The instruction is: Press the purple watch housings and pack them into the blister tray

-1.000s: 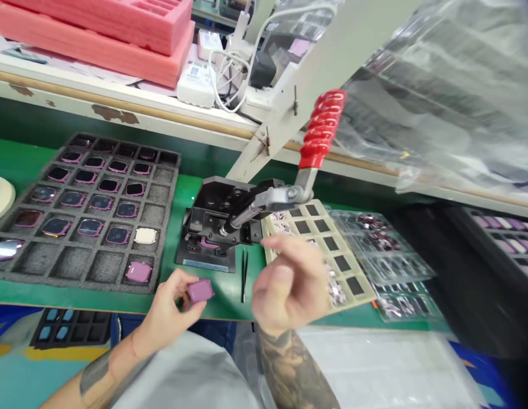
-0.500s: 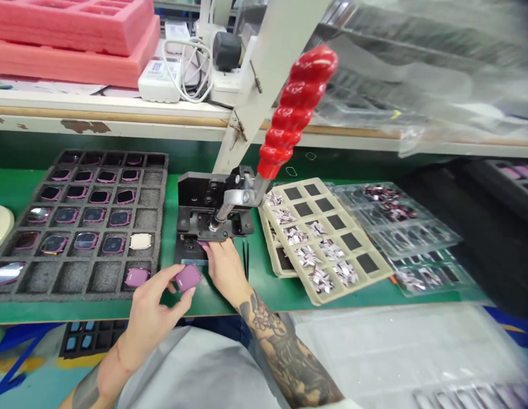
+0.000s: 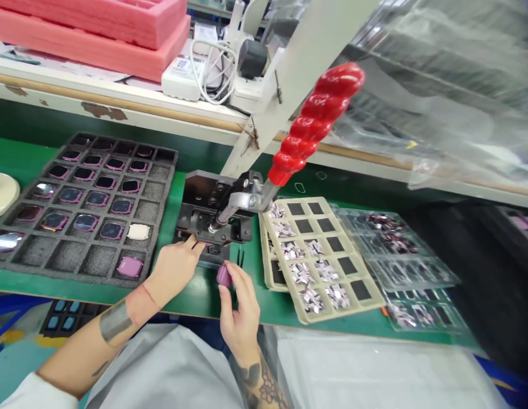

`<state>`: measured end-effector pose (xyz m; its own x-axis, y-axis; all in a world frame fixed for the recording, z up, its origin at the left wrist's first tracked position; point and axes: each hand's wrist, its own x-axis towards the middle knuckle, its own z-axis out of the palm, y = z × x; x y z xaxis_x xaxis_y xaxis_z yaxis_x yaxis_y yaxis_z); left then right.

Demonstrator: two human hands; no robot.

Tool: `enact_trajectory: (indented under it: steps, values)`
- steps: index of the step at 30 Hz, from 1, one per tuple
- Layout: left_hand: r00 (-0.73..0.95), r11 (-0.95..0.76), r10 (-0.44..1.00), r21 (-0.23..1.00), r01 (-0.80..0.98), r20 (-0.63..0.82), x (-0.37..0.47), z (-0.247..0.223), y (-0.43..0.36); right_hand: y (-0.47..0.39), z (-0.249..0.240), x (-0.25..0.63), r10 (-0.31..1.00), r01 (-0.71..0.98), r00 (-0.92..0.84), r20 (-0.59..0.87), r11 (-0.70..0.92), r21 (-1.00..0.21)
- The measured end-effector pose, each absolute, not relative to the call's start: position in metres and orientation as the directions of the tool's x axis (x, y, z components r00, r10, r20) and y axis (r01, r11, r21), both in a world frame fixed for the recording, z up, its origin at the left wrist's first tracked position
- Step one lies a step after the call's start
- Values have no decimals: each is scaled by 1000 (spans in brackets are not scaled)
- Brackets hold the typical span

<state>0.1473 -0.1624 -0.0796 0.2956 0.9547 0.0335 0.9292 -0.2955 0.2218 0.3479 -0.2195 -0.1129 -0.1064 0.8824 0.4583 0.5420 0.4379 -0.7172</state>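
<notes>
My left hand reaches to the front of the black press fixture, its fingertips partly hidden under the fixture's edge. A sliver of a purple watch case shows beside those fingertips, most of it covered. Between the thumb and fingers of my right hand is another purple watch case, held tilted just in front of the fixture. The fixture's red ribbed lever handle points up and to the right. Tweezers lie on the green bench just right of the fixture.
At left, a grey foam tray holds rows of watch cases, several with dark screens. To the right are a beige tray of small shiny parts and clear plastic trays. A shelf with pink foam runs behind.
My left hand has moved right and forward to the fixture with its watch case. My right hand has drawn back from the fixture and now holds a purple watch case. The view has shifted slightly.
</notes>
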Motion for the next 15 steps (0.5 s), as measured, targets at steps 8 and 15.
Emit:
enact_trajectory:
  steps: [8, 15]
  values:
    - [145, -226, 972, 894, 386, 184, 146, -51, -230, -209, -101, 325, 684, 479, -275, 675, 707, -520]
    - [-372, -47, 874, 817, 575, 312, 60, -64, -259, -146, -45, 327, 493, 431, -331, 805, 838, -336]
